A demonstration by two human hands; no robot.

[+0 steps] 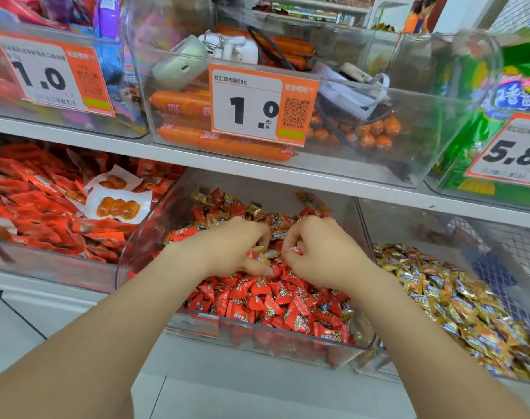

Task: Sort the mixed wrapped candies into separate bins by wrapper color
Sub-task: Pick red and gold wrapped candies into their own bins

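Partly sorted: gold candies point(227, 207) left among red candies point(275, 300) toward middle bin point(142, 237) rear; left hand point(236, 246) and right hand point(315, 252) clenched, picking wrappers; gold bin point(438, 285) alongside well filled.

A snack shop is shown: clear plastic bins point(287, 340) of wrapped sweets and orange sausages point(224, 143) are ranged on white shelves point(76, 134), and orange-and-white price tags point(262, 104) with barcodes are clipped to the bin fronts.

Bare forearms, no sleeves; left grip point(236, 246), right grip point(318, 252) ungloved.
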